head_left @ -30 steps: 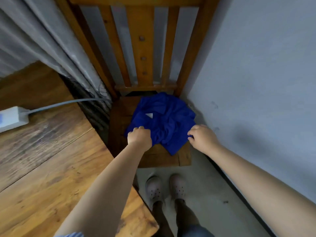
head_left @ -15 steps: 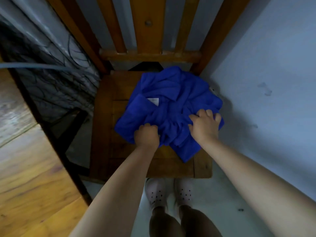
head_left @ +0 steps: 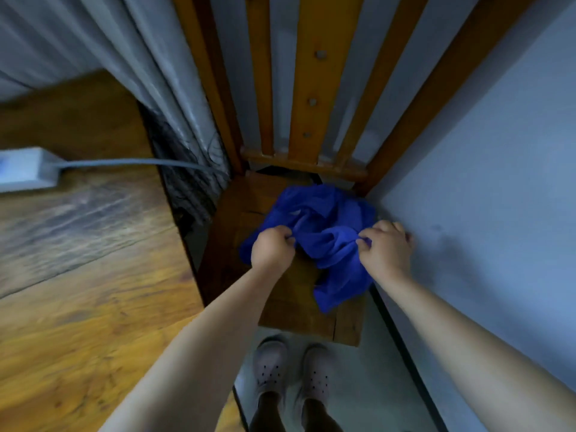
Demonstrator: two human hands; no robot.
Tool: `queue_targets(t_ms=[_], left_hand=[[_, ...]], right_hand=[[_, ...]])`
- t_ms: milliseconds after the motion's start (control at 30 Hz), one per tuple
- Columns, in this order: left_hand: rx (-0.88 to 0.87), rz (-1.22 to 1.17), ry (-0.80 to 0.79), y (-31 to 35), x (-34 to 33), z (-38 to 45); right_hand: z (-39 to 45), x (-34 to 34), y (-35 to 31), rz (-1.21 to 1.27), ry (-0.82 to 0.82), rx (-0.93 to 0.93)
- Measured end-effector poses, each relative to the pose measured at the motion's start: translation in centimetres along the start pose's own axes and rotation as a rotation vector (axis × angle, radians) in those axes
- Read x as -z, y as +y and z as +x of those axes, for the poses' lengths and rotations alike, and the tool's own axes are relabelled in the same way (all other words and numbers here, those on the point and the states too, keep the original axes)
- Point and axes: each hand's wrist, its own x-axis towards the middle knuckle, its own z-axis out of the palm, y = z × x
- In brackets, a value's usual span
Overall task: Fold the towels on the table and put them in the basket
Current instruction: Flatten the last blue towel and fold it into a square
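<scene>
A crumpled blue towel (head_left: 330,232) lies bunched on the seat of a wooden chair (head_left: 299,310). My left hand (head_left: 271,249) grips the towel's left side with curled fingers. My right hand (head_left: 386,249) pinches a fold on its right side, close to the wall. One corner of the towel hangs down toward the front of the seat. No basket is in view.
A wooden table (head_left: 78,275) fills the left side, with a white power strip (head_left: 26,169) and its grey cable on it. A grey curtain (head_left: 131,73) hangs behind. A pale wall (head_left: 483,198) runs close along the right. My feet in light clogs (head_left: 290,369) stand before the chair.
Both hands have closed on the towel and gathered it into a tighter bunch, lifting folds off the seat. The view has pulled back and swung left, bringing the table into sight again.
</scene>
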Motion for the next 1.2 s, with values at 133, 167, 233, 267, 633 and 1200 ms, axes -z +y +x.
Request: queue_targets(t_ms=[133, 167, 233, 267, 633, 1200], left_hand=[[-0.075, -0.208, 0.204, 3.9, 7.9, -5.8], [-0.094, -0.247, 0.251, 4.5, 9.6, -7.0], [-0.129, -0.301, 0.350, 5.5, 13.2, -9.4], [-0.156, -0.325, 0.411, 5.6, 15.3, -11.1], [-0.241, -0.573, 1.000, -1.8, 33.3, -28.5], [0.288, -0.051, 0.770, -38.0, 34.2, -40.0]], right_hand=[[-0.5, 9.0, -3.5, 0.135, 0.127, 0.078], [-0.7, 10.9, -4.5, 0.161, 0.142, 0.103], [-1.3, 14.5, -7.1, 0.219, 0.192, 0.182], [-2.0, 16.3, -8.9, 0.266, 0.227, 0.246], [-11.4, 29.1, -28.0, 0.606, 0.513, 0.728], [-31.1, 9.0, -46.0, 0.189, 0.068, 0.963]])
